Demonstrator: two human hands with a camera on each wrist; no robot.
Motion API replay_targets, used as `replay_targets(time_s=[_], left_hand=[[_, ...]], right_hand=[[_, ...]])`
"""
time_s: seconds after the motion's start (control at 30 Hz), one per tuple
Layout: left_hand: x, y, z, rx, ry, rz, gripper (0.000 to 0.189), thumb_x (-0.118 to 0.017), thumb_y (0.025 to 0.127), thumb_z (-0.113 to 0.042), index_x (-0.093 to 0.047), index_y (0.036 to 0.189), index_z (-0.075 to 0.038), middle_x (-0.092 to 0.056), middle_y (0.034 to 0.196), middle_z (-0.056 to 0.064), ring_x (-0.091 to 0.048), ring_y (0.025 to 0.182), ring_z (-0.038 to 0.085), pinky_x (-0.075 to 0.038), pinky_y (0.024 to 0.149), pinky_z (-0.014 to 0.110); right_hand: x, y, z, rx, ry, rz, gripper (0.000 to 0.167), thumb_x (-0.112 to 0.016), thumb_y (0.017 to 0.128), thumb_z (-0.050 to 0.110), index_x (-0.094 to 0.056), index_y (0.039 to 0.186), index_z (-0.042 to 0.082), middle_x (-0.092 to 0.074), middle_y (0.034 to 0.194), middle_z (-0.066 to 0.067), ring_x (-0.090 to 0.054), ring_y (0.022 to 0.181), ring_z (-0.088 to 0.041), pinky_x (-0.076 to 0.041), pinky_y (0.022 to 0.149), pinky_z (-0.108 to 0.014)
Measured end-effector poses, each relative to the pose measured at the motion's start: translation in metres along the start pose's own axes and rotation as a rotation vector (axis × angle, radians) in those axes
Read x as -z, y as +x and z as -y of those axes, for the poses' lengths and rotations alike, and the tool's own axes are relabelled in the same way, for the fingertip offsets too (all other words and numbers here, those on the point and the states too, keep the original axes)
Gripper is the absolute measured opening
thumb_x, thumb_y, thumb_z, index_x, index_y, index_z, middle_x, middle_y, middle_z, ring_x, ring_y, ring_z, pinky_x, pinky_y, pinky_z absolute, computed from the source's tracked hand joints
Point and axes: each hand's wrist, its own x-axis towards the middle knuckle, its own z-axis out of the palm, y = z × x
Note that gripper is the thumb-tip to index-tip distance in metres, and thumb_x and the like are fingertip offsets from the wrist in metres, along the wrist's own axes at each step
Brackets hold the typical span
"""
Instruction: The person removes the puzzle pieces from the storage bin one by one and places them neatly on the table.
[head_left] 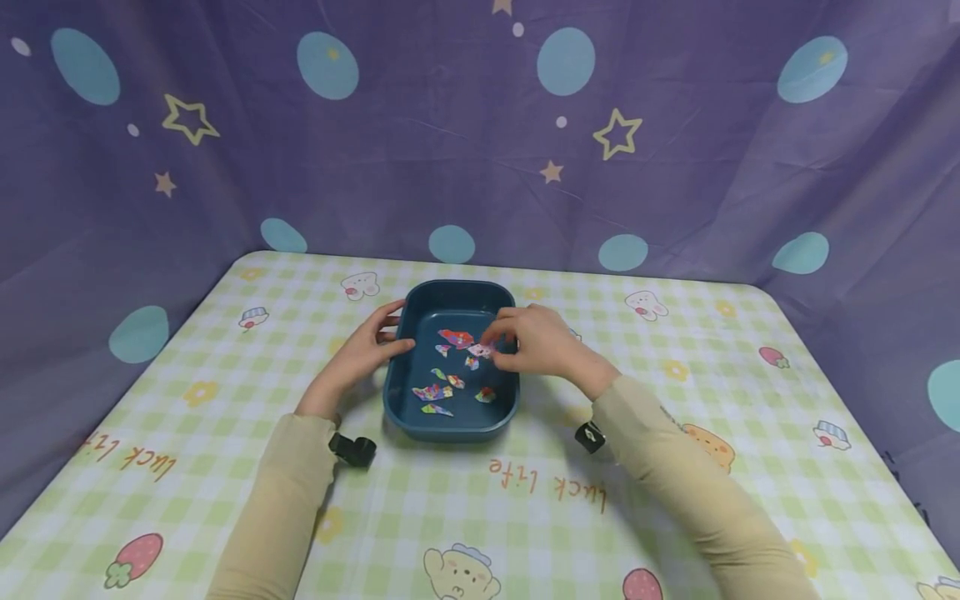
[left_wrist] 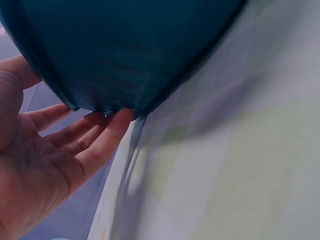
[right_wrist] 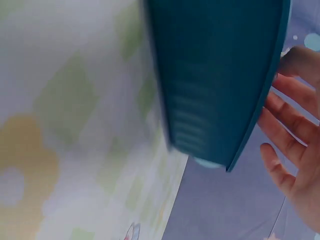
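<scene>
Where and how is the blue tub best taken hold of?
Probably by the two long walls of the tub, one hand coming from each side, thumb over the rim, fingers outside. Its walls stand up around an open top and it sits upright, so this should keep it level under the loose scraps. The left hand has its thumb over one wall.

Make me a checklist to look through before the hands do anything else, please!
1. Tub open side up: ok.
2. Left hand holding the tub: ok, it grips the side.
3. Right hand gripping the pink scrap: cannot tell; its fingers are there, but the pinch is too small to see.
4. Red scrap and purple scrap inside the tub: ok.
5. Red and pink scraps clearly apart: cannot tell, they're very close.
6. Left sleeve and right sleeve away from the tub: ok.
</scene>
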Motion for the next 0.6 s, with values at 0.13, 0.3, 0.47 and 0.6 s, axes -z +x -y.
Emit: replay_targets(time_s=[0.13,0.3,0.47,0.6], left_hand=[[0.0,0.0,0.0,-0.004,-0.006,-0.003,0.072,-0.061,0.087,-0.019,-0.02,0.146,-0.021,-0.034,0.139,0.019,-0.047,0.118,0.035,-0.045,0.073,0.027],[0.0,0.001,0.002,-0.006,-0.003,0.0,0.071,-0.06,0.087,-0.018,-0.02,0.146,-0.02,-0.035,0.139,0.019,-0.047,0.118,0.034,-0.046,0.074,0.028],[0.0,0.001,0.004,-0.002,0.008,0.0,0.07,-0.06,0.087,-0.018,-0.021,0.146,-0.021,-0.035,0.139,0.018,-0.047,0.118,0.034,-0.046,0.075,0.03],[0.0,0.001,0.003,0.0,0.01,0.0,0.071,-0.061,0.087,-0.019,-0.021,0.146,-0.022,-0.035,0.139,0.018,-0.047,0.118,0.033,-0.046,0.076,0.03]], right_hand=[[0.004,-0.007,-0.009,-0.032,0.024,-0.052,0.019,-0.062,0.077,0.026,-0.071,0.093,0.027,-0.06,0.086,0.012,-0.057,0.068,-0.009,-0.041,0.062,-0.025],[0.007,-0.015,-0.018,-0.062,0.037,-0.117,0.017,-0.063,0.077,0.027,-0.071,0.092,0.026,-0.061,0.083,0.011,-0.058,0.066,-0.009,-0.041,0.057,-0.025],[0.009,-0.021,-0.027,-0.095,0.039,-0.15,0.016,-0.065,0.077,0.028,-0.072,0.092,0.025,-0.062,0.083,0.011,-0.057,0.063,-0.008,-0.041,0.057,-0.025],[0.009,-0.027,-0.034,-0.141,0.044,-0.15,0.017,-0.065,0.078,0.03,-0.071,0.093,0.025,-0.062,0.084,0.01,-0.058,0.064,-0.01,-0.042,0.057,-0.025]])
